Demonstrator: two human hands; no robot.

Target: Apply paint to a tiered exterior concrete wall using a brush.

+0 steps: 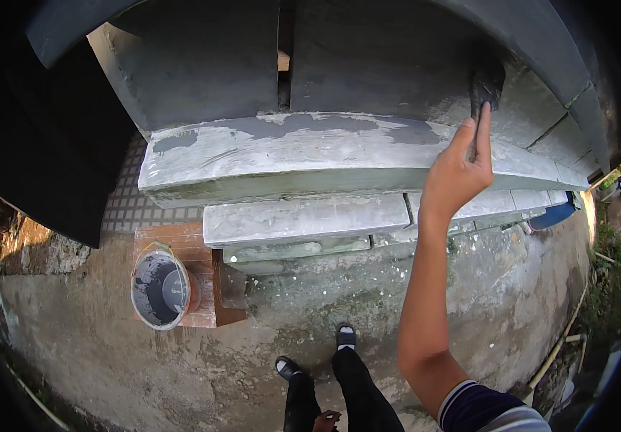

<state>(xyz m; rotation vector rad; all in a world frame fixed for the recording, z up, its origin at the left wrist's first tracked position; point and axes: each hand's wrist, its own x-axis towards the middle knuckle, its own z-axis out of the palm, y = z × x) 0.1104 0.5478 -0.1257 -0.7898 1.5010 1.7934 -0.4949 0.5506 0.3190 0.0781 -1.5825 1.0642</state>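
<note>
My right hand is closed around the handle of a paintbrush, index finger stretched along it. The brush's dark head lies against the upright wall, at the edge between dark grey paint and a paler, uncoated part on the right. My left hand hangs low by my legs at the lower edge; it is small and partly cut off, so its fingers cannot be read. A bucket with grey paint inside and a thin handle stands to the left, well away from both hands.
Below the wall runs a pale ledge with grey paint patches, then a lower step. The bucket rests on a brown wooden stand. My sandalled feet are on stained concrete. Plants and a bamboo pole line the right.
</note>
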